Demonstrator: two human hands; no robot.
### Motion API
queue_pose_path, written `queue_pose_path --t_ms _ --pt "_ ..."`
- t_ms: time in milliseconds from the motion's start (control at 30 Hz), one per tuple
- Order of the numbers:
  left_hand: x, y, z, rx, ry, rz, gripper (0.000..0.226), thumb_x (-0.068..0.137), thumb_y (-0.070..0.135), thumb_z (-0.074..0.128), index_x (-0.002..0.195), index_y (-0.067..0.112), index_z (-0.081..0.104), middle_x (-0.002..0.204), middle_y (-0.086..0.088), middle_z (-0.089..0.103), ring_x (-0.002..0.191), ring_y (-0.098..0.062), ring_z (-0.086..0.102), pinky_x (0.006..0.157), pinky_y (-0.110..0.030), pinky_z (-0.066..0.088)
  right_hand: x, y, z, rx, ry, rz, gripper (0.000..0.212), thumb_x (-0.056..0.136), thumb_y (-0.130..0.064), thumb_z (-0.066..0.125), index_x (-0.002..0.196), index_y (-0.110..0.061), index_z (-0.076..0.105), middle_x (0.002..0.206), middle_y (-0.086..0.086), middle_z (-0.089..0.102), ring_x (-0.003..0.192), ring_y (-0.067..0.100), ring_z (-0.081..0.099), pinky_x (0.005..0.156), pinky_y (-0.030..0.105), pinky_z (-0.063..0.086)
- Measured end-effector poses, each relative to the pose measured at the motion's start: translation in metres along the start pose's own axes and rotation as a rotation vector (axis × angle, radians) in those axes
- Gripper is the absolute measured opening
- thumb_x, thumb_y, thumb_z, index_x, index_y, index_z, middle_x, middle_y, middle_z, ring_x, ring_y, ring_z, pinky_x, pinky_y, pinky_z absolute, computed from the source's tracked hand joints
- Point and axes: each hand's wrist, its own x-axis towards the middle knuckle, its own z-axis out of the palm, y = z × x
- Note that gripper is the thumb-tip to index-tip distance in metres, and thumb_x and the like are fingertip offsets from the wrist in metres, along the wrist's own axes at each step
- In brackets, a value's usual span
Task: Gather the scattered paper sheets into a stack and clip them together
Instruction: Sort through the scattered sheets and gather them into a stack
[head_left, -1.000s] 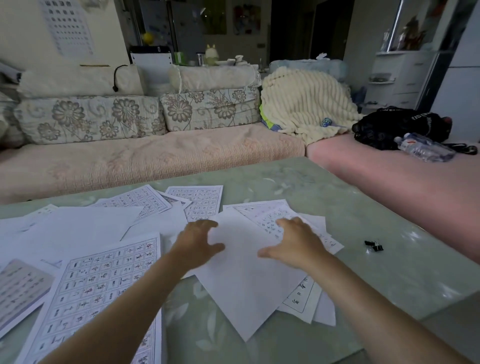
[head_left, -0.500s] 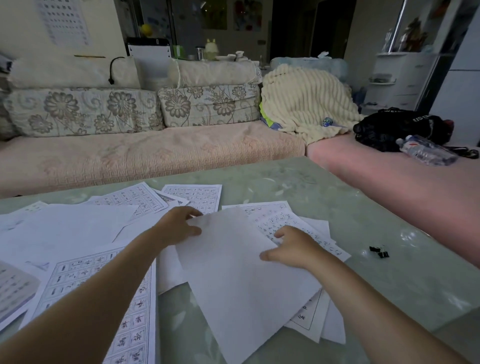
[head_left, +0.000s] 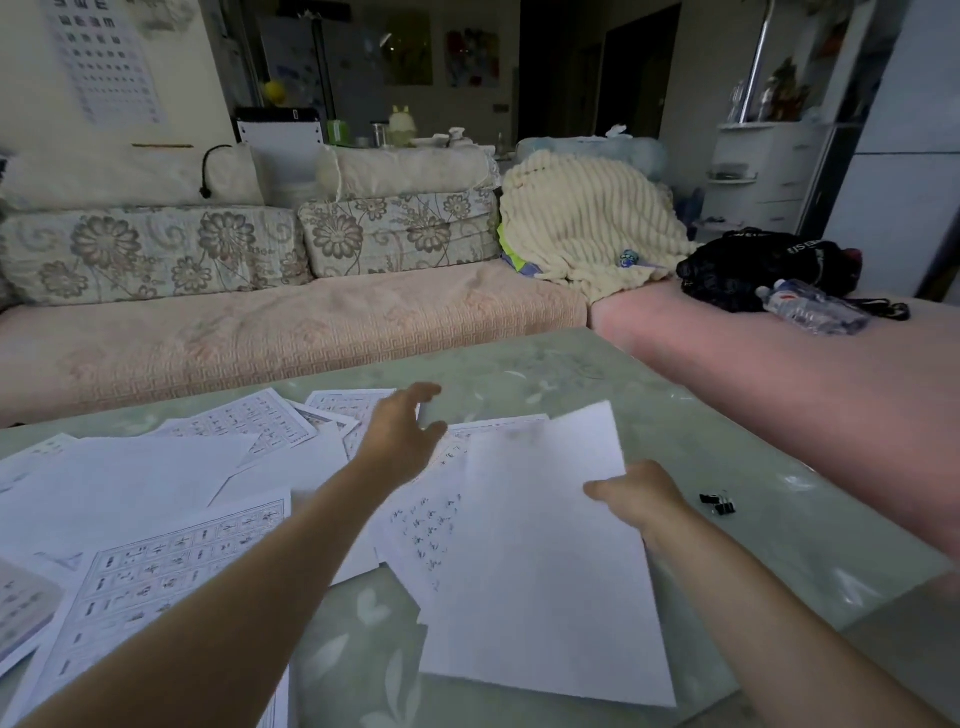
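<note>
Currently: my right grip (head_left: 636, 496) pinches blank sheet (head_left: 545, 571) by its edge, beside binder clips (head_left: 718, 504); left grip (head_left: 400, 436) empty, fingers loose, farther from them. Risk: single-edge pinch, sheet may slip.

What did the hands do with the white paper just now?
The left hand let go of the blank sheet and reached forward, open, over the far printed sheets. The right hand now pinches the sheet's right edge and has pulled it rightward, straighter. The binder clips and other papers stayed put.
</note>
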Motion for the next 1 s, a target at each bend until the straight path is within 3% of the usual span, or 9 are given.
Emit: queue_pose_path --t_ms 200,333,400,500,633,700,767,900,1000 --pt "-0.011 -0.014 0.046 0.362 -0.459 -0.213 0.068 0.090 0.046 0.060 0.148 0.020 0.034 0.147 -0.010 0.038 0.132 -0.032 0.038 0.105 -0.047 0.041 0.009 0.034 -0.009 -0.043 0.122 0.045 0.019 0.079 -0.010 0.063 0.095 -0.004 0.055 0.087 0.011 0.062 0.070 0.025 0.056 0.052 0.023 0.037" --pt "-0.011 -0.010 0.057 0.528 -0.409 -0.179 0.081 0.081 0.060 0.063 0.145 0.019 0.035 0.144 -0.009 0.038 0.134 -0.029 0.033 0.104 -0.047 0.039 0.012 0.037 -0.004 -0.073 0.150 0.007 0.031 0.084 -0.011 0.057 0.113 -0.004 0.050 0.105 0.011 0.062 0.087 0.028 0.059 0.048 0.024 0.034" --pt "-0.008 -0.006 0.053 0.477 -0.430 -0.230 0.077 0.078 0.060 0.068 0.138 0.019 0.043 0.134 -0.008 0.048 0.123 -0.027 0.046 0.094 -0.040 0.046 0.014 0.036 -0.002 -0.082 0.154 0.004 0.032 0.084 -0.010 0.056 0.115 -0.003 0.050 0.107 0.011 0.062 0.088 0.029 0.059 0.049 0.024 0.034" --pt "-0.003 -0.004 0.046 0.328 -0.494 -0.282 0.049 0.080 0.046 0.072 0.116 0.017 0.058 0.110 -0.003 0.061 0.097 -0.021 0.059 0.077 -0.031 0.048 0.016 0.033 0.001 -0.095 0.166 -0.001 0.032 0.084 -0.010 0.056 0.115 -0.004 0.050 0.107 0.011 0.062 0.087 0.029 0.059 0.051 0.025 0.036" --pt "-0.007 -0.007 0.039 0.055 -0.395 -0.343 0.026 0.087 0.031 0.066 0.106 0.014 0.066 0.100 -0.008 0.066 0.089 -0.025 0.065 0.079 -0.034 0.054 0.016 0.026 0.007 -0.043 0.175 -0.020 0.031 0.087 -0.013 0.058 0.116 -0.004 0.049 0.106 0.009 0.061 0.084 0.027 0.058 0.052 0.026 0.038" --pt "-0.014 -0.010 0.034 -0.148 -0.295 -0.445 0.023 0.089 0.026 0.064 0.106 0.010 0.067 0.096 -0.010 0.069 0.083 -0.027 0.068 0.075 -0.034 0.056 0.014 0.021 0.010 0.028 0.196 -0.034 0.037 0.088 -0.017 0.061 0.122 -0.006 0.050 0.110 0.009 0.064 0.089 0.029 0.062 0.058 0.028 0.043" --pt "-0.024 -0.014 0.026 -0.239 -0.308 -0.555 0.024 0.090 0.025 0.063 0.104 0.006 0.068 0.093 -0.014 0.071 0.074 -0.027 0.069 0.070 -0.032 0.056 0.009 0.014 0.015 0.101 0.199 -0.048 0.042 0.089 -0.018 0.063 0.127 -0.008 0.048 0.110 0.006 0.063 0.092 0.029 0.061 0.068 0.031 0.045" --pt "-0.041 -0.025 0.011 -0.334 -0.413 -0.682 0.032 0.086 0.026 0.065 0.107 0.001 0.068 0.095 -0.017 0.074 0.084 -0.035 0.072 0.084 -0.043 0.058 -0.004 0.003 0.036 0.094 0.155 -0.112 0.037 0.087 -0.015 0.062 0.122 -0.013 0.052 0.107 0.002 0.067 0.091 0.027 0.064 0.077 0.035 0.053" --pt "-0.047 -0.029 0.002 -0.426 -0.462 -0.616 0.032 0.083 0.026 0.075 0.105 0.004 0.070 0.095 -0.014 0.075 0.087 -0.033 0.073 0.085 -0.045 0.058 -0.016 -0.009 0.055 0.011 0.069 -0.167 0.045 0.089 -0.021 0.062 0.132 -0.014 0.048 0.117 0.005 0.065 0.101 0.029 0.064 0.086 0.039 0.055"
